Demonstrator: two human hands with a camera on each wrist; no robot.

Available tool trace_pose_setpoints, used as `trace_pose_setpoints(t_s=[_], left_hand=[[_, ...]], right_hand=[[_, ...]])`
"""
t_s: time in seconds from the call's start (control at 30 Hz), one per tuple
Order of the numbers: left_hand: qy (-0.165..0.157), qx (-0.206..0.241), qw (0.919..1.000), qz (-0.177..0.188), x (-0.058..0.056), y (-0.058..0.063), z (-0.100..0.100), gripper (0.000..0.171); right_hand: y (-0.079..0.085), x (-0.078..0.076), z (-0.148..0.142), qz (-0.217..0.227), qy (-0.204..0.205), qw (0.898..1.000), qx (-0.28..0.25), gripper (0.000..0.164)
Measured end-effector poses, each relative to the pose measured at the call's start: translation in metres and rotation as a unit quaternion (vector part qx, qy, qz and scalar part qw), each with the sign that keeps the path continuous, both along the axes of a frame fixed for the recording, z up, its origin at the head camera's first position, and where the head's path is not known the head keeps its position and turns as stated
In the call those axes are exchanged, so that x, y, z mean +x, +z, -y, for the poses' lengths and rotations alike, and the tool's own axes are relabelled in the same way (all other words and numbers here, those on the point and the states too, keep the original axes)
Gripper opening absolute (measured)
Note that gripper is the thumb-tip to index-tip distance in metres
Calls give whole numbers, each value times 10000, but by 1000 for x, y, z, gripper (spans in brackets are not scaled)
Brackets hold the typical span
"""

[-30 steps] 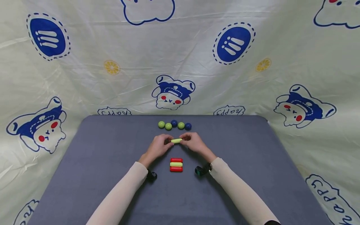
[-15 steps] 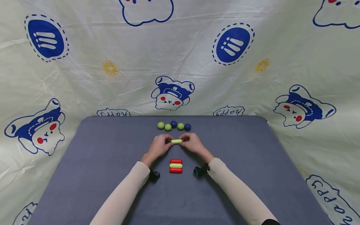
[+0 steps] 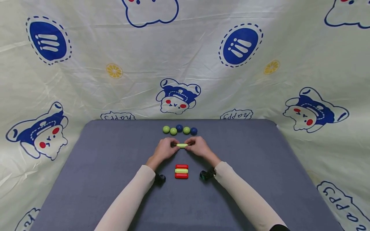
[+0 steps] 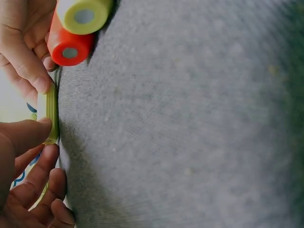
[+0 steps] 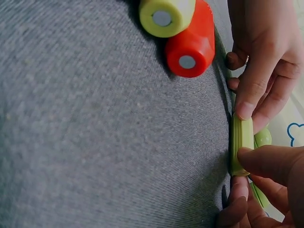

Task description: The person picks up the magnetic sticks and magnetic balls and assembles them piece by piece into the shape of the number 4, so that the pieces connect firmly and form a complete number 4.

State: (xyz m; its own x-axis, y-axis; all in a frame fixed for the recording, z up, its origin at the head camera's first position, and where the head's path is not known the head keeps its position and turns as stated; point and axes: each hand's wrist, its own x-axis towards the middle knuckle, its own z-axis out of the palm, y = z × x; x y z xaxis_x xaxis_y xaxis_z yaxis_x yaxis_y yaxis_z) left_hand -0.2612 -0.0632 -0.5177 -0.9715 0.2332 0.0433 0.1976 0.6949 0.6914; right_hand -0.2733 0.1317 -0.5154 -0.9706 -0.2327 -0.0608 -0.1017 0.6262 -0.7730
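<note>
In the head view, a yellow-green magnetic rod (image 3: 182,145) lies crosswise between both hands, low over the table. My left hand (image 3: 165,148) pinches its left end, and my right hand (image 3: 199,147) pinches its right end. Both wrist views show the thumbs on the rod's near side, with the lower fingers of each hand loosely bent. Closer to me lie a red rod (image 3: 181,166), a yellow-green rod (image 3: 181,171) and another red rod (image 3: 181,176), side by side. Round grey discs show in the rod ends, as on the red rod (image 5: 190,57) in the right wrist view.
Beyond the hands, green balls (image 3: 173,131) and blue balls (image 3: 194,131) sit in a loose row near the far edge of the grey table (image 3: 115,192). A pale printed curtain (image 3: 190,48) hangs behind the table. Small black cameras (image 3: 204,175) are on both wrists.
The pinched rod was slightly tilted, its right end farther away, and now lies level. The left forearm has shifted a little to the right. Both hands keep their grip.
</note>
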Motion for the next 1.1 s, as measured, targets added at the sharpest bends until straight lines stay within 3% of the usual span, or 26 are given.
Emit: trace_pose_setpoints(t_s=[0.3,1.1], left_hand=[[150,-104,9998,64,1,1,3,13],[268,-122,9987,418,-1,2,-8,15]], right_hand=[[4,-3,6,2,324,9994,130,16],[5,-2,-2,36,133,9993,349,14]])
